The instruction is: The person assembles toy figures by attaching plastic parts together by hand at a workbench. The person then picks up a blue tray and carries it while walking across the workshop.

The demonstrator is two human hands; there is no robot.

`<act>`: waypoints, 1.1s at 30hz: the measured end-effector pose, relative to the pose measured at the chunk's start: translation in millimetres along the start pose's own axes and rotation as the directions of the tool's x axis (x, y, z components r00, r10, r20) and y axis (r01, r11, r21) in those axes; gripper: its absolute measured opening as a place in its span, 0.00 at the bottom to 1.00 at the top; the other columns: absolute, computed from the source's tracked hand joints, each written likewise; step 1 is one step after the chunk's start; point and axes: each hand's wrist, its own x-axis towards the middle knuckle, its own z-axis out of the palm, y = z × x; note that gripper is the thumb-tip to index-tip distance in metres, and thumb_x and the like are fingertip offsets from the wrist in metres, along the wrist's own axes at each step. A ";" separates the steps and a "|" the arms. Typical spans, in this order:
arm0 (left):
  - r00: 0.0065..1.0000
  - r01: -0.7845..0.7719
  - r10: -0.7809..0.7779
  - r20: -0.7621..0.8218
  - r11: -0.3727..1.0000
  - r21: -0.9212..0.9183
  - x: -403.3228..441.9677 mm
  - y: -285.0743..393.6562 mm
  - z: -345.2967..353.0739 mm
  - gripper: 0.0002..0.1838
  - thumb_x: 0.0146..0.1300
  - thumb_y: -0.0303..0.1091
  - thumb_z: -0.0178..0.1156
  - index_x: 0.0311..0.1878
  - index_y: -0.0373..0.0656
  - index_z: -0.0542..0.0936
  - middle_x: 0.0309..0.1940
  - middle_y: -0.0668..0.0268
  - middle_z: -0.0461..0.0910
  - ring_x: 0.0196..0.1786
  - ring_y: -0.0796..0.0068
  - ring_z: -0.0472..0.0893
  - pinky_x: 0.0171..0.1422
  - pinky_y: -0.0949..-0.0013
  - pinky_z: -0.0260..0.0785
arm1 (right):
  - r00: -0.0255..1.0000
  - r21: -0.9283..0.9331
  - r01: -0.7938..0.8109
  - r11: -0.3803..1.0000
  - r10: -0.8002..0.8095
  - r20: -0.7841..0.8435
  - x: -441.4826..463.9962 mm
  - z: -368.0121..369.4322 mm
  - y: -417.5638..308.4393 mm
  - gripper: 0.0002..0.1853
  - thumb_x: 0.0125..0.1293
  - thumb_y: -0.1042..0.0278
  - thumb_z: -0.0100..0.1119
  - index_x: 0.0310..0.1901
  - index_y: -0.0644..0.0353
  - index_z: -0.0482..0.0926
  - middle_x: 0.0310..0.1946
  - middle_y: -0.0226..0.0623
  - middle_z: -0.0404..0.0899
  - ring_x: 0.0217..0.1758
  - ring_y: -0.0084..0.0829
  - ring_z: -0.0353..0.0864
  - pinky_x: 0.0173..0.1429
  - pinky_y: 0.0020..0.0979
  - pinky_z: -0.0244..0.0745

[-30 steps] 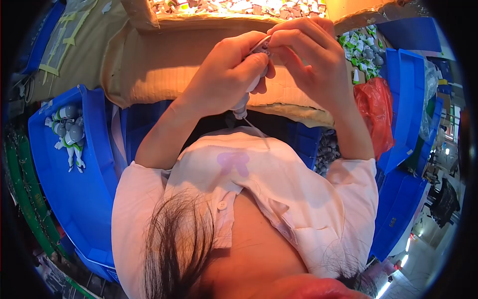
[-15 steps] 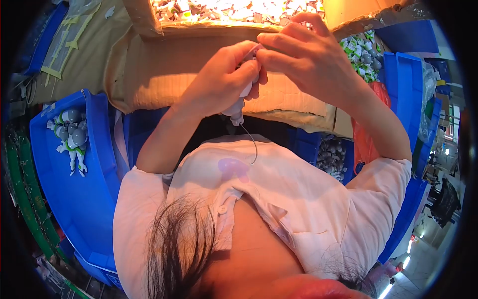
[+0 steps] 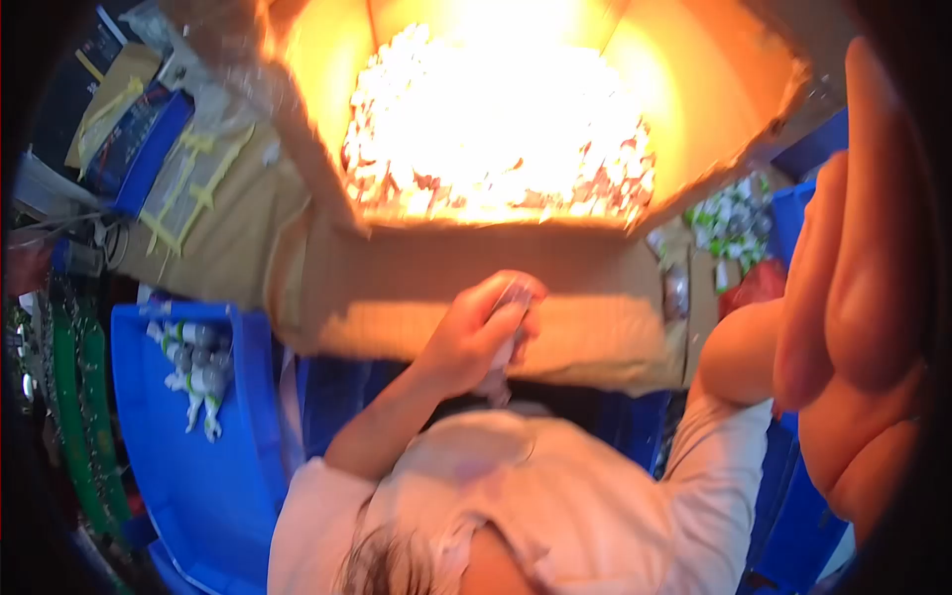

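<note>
Apparently the piece is only being held at this instant, by one hand, with no second hand working on it. Beyond both hands stands a large cardboard box (image 3: 486,260), its torn, corrugated edges rough and its inside washed out by strong light over a heap of small pale pieces (image 3: 426,188). To the left of the left hand lies a smooth blue plastic bin (image 3: 193,486) with a cluster of grey, white and green toy figures (image 3: 203,367), rounded and glossy-looking. The right hand (image 3: 858,288) is raised close to the camera, fingers long and nearly straight, with nothing visible in it. Between that hand and the box sit jumbled white-and-green parts (image 3: 734,218) and crumpled red plastic (image 3: 759,282). The left hand (image 3: 481,337) is closed around a pale, smooth-looking piece (image 3: 499,385), whose narrower end pokes out below the fist, near the shirt; blur hides its finer shape.
</note>
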 end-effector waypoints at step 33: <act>0.935 -0.315 0.301 -0.186 0.947 -0.055 5.6 27.1 -22.1 0.12 0.65 0.31 0.44 0.47 0.35 0.71 0.29 0.65 0.74 0.24 0.82 0.73 0.28 0.78 0.68 | 0.872 0.086 -0.468 0.879 0.445 0.202 -91.3 185.8 232.7 0.05 0.60 0.79 0.49 0.28 0.62 0.75 0.18 0.30 0.69 0.24 0.27 0.71 0.27 0.31 0.66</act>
